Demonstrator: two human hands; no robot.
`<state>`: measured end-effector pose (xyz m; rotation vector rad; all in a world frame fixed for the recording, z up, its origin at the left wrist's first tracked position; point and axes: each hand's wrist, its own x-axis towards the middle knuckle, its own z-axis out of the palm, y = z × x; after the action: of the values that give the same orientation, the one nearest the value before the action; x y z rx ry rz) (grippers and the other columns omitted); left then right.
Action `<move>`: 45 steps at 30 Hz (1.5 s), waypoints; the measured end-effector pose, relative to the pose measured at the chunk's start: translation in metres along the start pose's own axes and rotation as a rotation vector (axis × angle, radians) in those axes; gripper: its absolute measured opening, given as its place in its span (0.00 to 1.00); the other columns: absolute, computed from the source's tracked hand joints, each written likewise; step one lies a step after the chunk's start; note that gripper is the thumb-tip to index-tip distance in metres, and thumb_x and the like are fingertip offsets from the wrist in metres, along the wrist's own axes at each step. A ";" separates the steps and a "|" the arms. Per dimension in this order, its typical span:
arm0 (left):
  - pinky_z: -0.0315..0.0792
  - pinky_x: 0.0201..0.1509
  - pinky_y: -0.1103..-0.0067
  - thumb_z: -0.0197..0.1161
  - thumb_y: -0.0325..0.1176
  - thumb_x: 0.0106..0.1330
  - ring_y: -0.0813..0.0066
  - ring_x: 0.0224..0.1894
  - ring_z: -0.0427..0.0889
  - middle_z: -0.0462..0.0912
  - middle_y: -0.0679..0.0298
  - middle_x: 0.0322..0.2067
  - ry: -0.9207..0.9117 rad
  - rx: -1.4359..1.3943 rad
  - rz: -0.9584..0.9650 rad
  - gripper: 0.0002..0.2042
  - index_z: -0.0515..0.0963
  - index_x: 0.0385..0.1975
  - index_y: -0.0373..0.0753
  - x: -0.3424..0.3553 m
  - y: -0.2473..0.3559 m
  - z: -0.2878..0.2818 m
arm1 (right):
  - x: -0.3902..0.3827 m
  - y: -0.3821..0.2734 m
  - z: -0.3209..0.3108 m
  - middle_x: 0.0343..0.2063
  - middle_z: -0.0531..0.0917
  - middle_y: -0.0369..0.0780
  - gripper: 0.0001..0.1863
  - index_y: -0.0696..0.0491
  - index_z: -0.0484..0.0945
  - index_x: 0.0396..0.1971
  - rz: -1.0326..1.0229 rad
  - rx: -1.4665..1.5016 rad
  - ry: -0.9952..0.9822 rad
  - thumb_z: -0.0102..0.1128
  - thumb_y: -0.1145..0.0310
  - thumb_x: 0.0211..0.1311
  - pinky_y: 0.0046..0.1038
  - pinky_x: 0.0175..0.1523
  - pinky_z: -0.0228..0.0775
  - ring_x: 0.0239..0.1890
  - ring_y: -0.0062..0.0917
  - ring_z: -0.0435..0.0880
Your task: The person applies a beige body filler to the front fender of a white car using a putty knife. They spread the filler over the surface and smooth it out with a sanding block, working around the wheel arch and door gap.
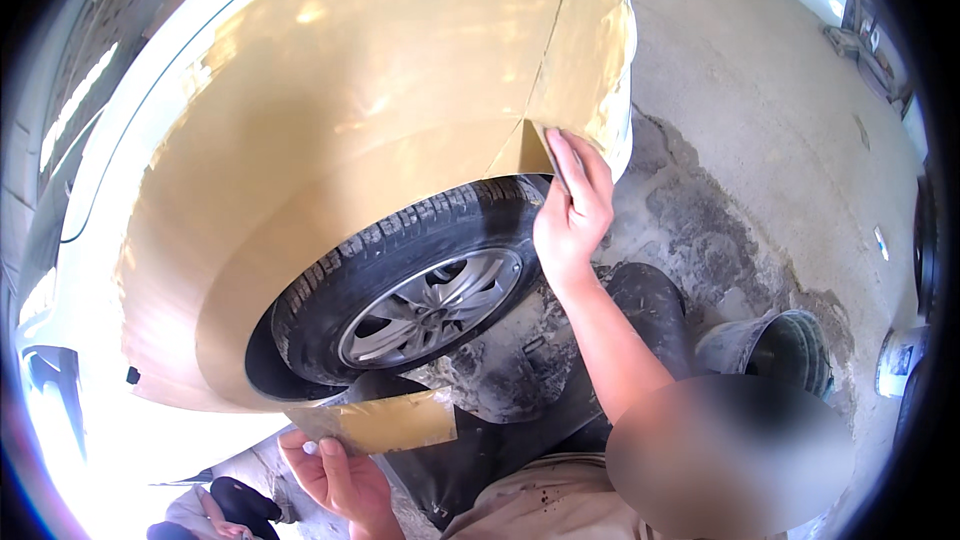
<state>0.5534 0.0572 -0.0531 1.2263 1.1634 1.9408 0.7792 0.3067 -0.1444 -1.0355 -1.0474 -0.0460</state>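
Observation:
A car's side panel [330, 70] is spread with smooth tan body filler, and white paint shows along its borders. My right hand [575, 210] grips a thin flat putty spreader [556, 158], its edge against the panel just above the wheel arch, near the vertical seam. Low in front of me, my left hand [340, 480] pinches the edge of a flat rectangular mixing plate [400, 422] covered with the same tan filler. Part of the spreader is hidden behind my fingers.
Below the panel is a black tire [330, 310] with a silver alloy wheel [435, 315]. A dirty bucket [775, 350] stands at the right, with a white can [898, 362] beyond it. Another person [225, 515] crouches at lower left. Stained concrete floor [760, 90] stretches to the right.

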 end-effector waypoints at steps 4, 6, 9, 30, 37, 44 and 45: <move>0.75 0.56 0.74 0.53 0.23 0.71 0.70 0.49 0.81 0.80 0.54 0.46 0.022 -0.008 -0.001 0.10 0.66 0.50 0.34 0.000 0.000 0.002 | -0.028 -0.013 0.006 0.45 0.81 0.42 0.31 0.46 0.83 0.49 -0.090 -0.094 -0.070 0.54 0.88 0.43 0.38 0.58 0.62 0.50 0.38 0.77; 0.75 0.56 0.74 0.53 0.23 0.71 0.70 0.49 0.81 0.80 0.54 0.47 0.031 -0.002 -0.001 0.10 0.66 0.50 0.35 0.000 -0.001 0.001 | -0.044 -0.019 -0.012 0.44 0.82 0.41 0.28 0.48 0.84 0.47 -0.067 -0.101 -0.288 0.55 0.87 0.44 0.36 0.56 0.63 0.49 0.36 0.78; 0.75 0.56 0.74 0.53 0.23 0.71 0.70 0.49 0.80 0.80 0.54 0.47 0.040 0.000 -0.004 0.11 0.66 0.50 0.35 0.001 -0.001 -0.004 | -0.056 -0.025 -0.030 0.43 0.84 0.42 0.27 0.51 0.83 0.48 0.126 0.035 -0.278 0.53 0.88 0.46 0.32 0.55 0.68 0.47 0.35 0.81; 0.77 0.55 0.75 0.52 0.22 0.72 0.70 0.49 0.82 0.81 0.53 0.48 0.094 -0.076 -0.016 0.11 0.65 0.51 0.35 -0.003 0.000 -0.014 | 0.199 0.004 -0.054 0.38 0.85 0.34 0.20 0.45 0.87 0.41 -0.577 -0.645 -0.342 0.55 0.80 0.52 0.34 0.48 0.68 0.42 0.30 0.81; 0.77 0.55 0.76 0.52 0.22 0.72 0.71 0.48 0.82 0.81 0.54 0.46 0.094 -0.075 0.000 0.10 0.65 0.51 0.34 -0.003 0.003 -0.014 | 0.213 0.012 -0.036 0.37 0.86 0.32 0.19 0.43 0.88 0.39 -0.640 -0.683 -0.339 0.53 0.77 0.52 0.33 0.50 0.68 0.43 0.28 0.81; 0.76 0.55 0.77 0.52 0.23 0.72 0.71 0.48 0.82 0.81 0.53 0.46 0.097 -0.052 -0.019 0.10 0.65 0.50 0.34 -0.004 0.007 -0.018 | 0.219 0.014 -0.030 0.36 0.86 0.32 0.19 0.44 0.88 0.38 -0.658 -0.703 -0.331 0.54 0.77 0.51 0.32 0.50 0.68 0.41 0.27 0.81; 0.76 0.55 0.77 0.52 0.23 0.72 0.71 0.48 0.82 0.81 0.53 0.46 0.104 -0.054 -0.018 0.10 0.65 0.50 0.34 -0.004 0.007 -0.018 | 0.219 0.014 -0.030 0.37 0.86 0.34 0.19 0.44 0.88 0.39 -0.637 -0.713 -0.353 0.54 0.77 0.52 0.33 0.51 0.68 0.43 0.28 0.81</move>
<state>0.5386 0.0439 -0.0520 1.0943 1.1617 2.0299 0.9251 0.3849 0.0029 -1.3240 -1.7188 -0.8288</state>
